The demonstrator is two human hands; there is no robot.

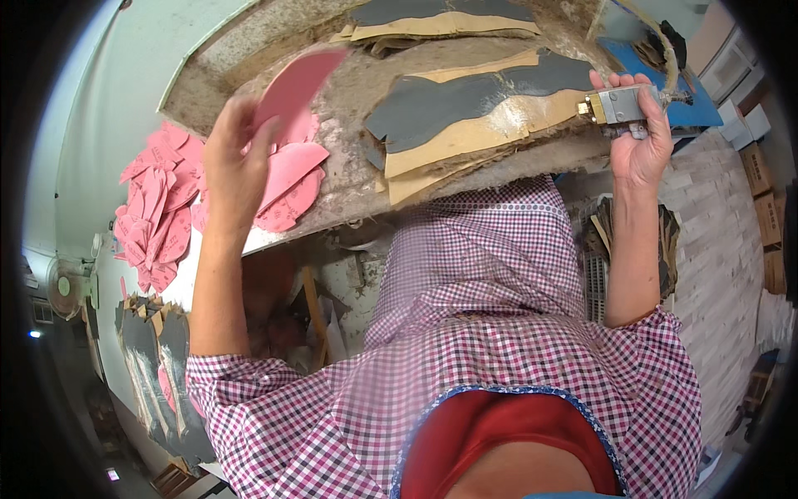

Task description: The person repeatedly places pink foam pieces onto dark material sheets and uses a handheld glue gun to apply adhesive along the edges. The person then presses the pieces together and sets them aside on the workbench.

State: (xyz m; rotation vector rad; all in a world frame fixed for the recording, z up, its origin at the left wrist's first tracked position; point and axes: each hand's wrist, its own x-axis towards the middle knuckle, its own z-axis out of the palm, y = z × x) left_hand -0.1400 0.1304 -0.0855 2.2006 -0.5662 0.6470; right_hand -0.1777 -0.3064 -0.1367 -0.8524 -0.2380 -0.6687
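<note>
Piece [301,83], pink and curved, pinched in left hand [234,145], metal tool [622,107] gripped in right hand [644,148]

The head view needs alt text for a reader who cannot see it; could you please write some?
A person's left hand holds a curved pink piece near a loose pile of pink pieces, while the right hand grips a metal tool by layered grey-and-tan sheets on a fuzz-covered workbench.

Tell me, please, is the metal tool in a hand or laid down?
In a hand: the right hand clasps the metal tool, fingertips showing along its far edge.
</note>
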